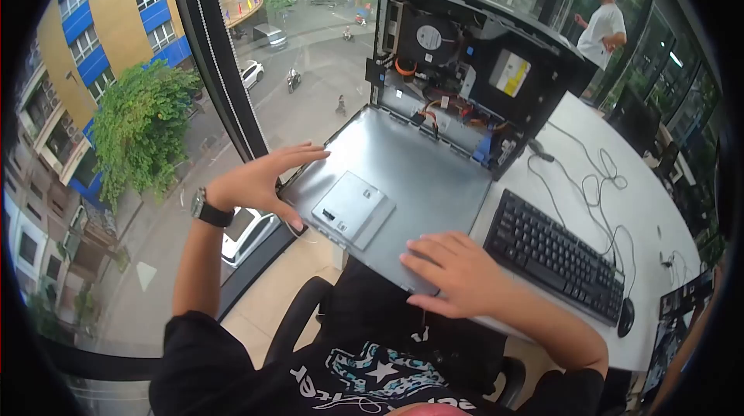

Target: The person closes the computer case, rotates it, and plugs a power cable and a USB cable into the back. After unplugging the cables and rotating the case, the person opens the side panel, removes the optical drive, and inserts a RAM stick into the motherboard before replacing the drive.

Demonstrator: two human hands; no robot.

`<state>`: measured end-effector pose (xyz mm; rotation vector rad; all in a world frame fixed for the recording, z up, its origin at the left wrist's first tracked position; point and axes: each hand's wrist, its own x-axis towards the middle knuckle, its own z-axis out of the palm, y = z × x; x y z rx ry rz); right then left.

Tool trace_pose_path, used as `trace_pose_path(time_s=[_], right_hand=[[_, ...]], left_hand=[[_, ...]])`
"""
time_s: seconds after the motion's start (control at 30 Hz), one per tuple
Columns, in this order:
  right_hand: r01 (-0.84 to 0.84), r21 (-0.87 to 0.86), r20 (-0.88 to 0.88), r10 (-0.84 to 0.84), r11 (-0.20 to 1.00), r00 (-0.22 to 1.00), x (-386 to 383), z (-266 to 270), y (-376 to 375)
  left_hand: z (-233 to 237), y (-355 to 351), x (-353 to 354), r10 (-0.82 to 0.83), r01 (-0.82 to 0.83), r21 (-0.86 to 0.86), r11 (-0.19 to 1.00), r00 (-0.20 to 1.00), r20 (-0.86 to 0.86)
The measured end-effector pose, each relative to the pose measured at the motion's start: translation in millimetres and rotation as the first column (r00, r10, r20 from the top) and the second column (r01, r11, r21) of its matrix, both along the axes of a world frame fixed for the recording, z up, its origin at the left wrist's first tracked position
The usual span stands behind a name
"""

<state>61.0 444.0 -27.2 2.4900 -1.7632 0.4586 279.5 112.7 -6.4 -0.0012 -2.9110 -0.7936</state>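
A computer case [465, 67] stands upright at the table's edge with its insides showing. From its lower edge a wide metal side panel [418, 176] lies out flat toward me, with a raised rectangular plate [349, 207] on it. My left hand [267, 179], with a watch on the wrist, is at the panel's left corner, thumb and fingers spread wide apart. My right hand [457, 272] rests on the panel's near right corner, fingers stretched over the metal and thumb by the front edge. Inside the case are a round fan [428, 38], cables and a drive with a yellow label [511, 75].
A black keyboard [554, 253] and a mouse [626, 317] lie on the white table [573, 183] at right, among loose cables [597, 176]. A window with a street beyond is at left. Another person [604, 28] stands at the back right. A chair armrest [298, 319] is below.
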Motion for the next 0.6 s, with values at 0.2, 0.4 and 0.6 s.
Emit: trace_pose_path(time_s=[0.2,0.4,0.6], right_hand=[[0.032,-0.069,-0.137,-0.041,0.997,0.99,20.0,-5.6,7.3],[0.004,-0.219,-0.148,-0.037,0.976,0.988,20.2,11.5,8.0],[0.122,-0.614,-0.086,-0.22,0.78,0.972,-3.9,86.6,4.8]], left_hand=[[-21.4,17.6,-2.7,0.071,-0.075,0.118,0.99,0.997,0.035],[-3.8,14.7,-1.4,0.088,-0.083,0.067,0.994,0.992,-0.088],[53.3,0.5,-35.7,0.136,-0.122,0.063,0.991,0.808,-0.573]])
